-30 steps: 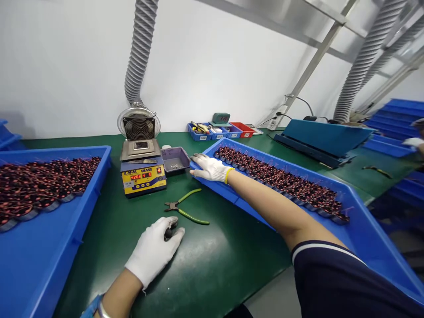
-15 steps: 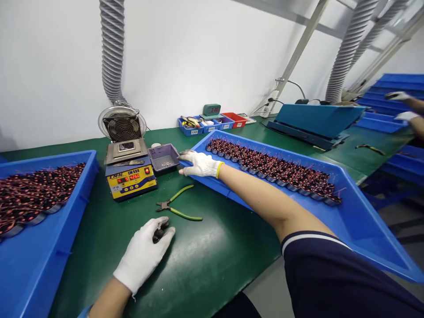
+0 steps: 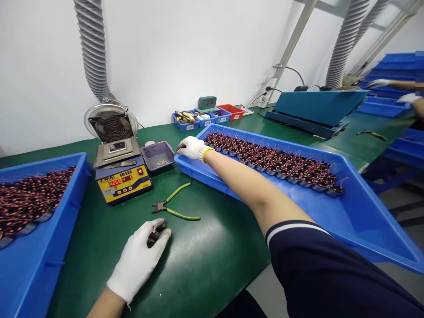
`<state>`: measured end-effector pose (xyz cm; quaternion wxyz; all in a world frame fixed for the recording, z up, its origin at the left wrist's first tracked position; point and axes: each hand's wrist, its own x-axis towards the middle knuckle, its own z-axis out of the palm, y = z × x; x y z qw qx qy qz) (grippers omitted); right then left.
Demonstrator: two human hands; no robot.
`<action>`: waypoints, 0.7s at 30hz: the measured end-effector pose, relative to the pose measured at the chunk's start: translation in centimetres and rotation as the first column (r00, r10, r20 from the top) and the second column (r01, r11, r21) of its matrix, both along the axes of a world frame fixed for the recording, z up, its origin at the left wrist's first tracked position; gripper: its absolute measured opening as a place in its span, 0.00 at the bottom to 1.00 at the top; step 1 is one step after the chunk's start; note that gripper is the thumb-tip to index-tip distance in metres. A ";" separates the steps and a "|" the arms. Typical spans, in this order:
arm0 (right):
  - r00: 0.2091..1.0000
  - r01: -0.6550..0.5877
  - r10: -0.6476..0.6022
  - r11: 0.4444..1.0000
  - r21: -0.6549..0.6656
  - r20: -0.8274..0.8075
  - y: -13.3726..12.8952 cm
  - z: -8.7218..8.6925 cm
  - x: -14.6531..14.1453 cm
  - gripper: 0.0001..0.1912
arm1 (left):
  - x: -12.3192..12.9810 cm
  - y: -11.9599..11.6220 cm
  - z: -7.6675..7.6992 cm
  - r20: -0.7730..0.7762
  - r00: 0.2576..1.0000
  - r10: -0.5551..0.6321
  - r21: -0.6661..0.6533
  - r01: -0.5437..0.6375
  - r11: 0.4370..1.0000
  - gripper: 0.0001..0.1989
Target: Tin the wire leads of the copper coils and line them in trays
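Observation:
My gloved left hand (image 3: pixel 141 256) rests on the green table (image 3: pixel 198 260), fingers curled around a small dark part (image 3: pixel 153 238). My gloved right hand (image 3: pixel 194 149) is closed on the near left corner of the right blue tray (image 3: pixel 331 216), thumb hidden. Rows of small round parts with reddish wires (image 3: pixel 271 159) stand along the far side of that tray. Pliers with green handles (image 3: pixel 179 215) lie spread between my hands. Just left of my right hand is a purple-grey bin (image 3: pixel 159 158).
A yellow-and-blue heated device (image 3: pixel 124 181) stands at the left under a grey duct (image 3: pixel 91 48). Another blue tray (image 3: pixel 49 238) holds more wired parts. Small bins (image 3: pixel 187 125), a clock (image 3: pixel 207 103) and a teal machine (image 3: pixel 314 110) are behind. A person's gloved hands show far right.
My right hand has closed from spread fingers onto the tray corner, and the tray appears slightly shifted. The view has moved a little. My left hand still holds the dark part.

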<state>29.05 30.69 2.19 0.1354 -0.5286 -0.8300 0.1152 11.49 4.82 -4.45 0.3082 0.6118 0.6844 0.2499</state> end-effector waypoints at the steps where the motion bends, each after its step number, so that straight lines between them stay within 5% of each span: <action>1: 1.000 -0.004 0.004 1.000 0.001 0.016 0.2 0.2 -0.1 0.15 | 0.0 0.0 0.0 0.002 1.000 0.002 0.004 -0.002 1.000 0.24; 13: 0.989 -0.113 0.124 0.986 -0.122 0.080 0.6 1.9 -0.6 0.17 | 0.0 -0.1 -0.2 -0.041 0.999 0.003 0.041 -0.001 0.999 0.25; 21: 0.991 -0.121 0.125 0.990 -0.072 0.057 0.4 1.8 -0.1 0.16 | -0.2 -0.1 -0.2 -0.048 0.999 -0.006 0.035 0.007 0.999 0.24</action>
